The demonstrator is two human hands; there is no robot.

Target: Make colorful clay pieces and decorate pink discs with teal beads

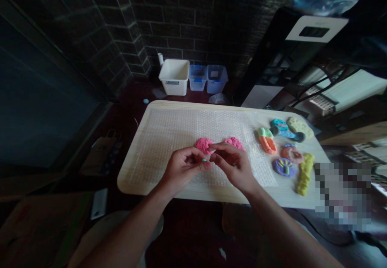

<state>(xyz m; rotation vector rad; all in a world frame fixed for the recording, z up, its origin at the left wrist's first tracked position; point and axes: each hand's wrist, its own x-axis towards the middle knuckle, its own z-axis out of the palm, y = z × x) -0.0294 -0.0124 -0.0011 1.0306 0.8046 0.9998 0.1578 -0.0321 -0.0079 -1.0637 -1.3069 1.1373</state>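
Left hand [183, 165] has its fingers together on a small teal piece [204, 160], above the surface [130, 179]; right hand [234, 164] sits at three o'clock, whether gripping I cannot tell. Piece appears light, soft, easily dented, best pinched gently by its edges; pink lumps [203, 144] [235, 142] lie at twelve and two o'clock.

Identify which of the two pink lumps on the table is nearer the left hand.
The left lump, just beyond the left hand; the other pink lump lies beyond the right hand.
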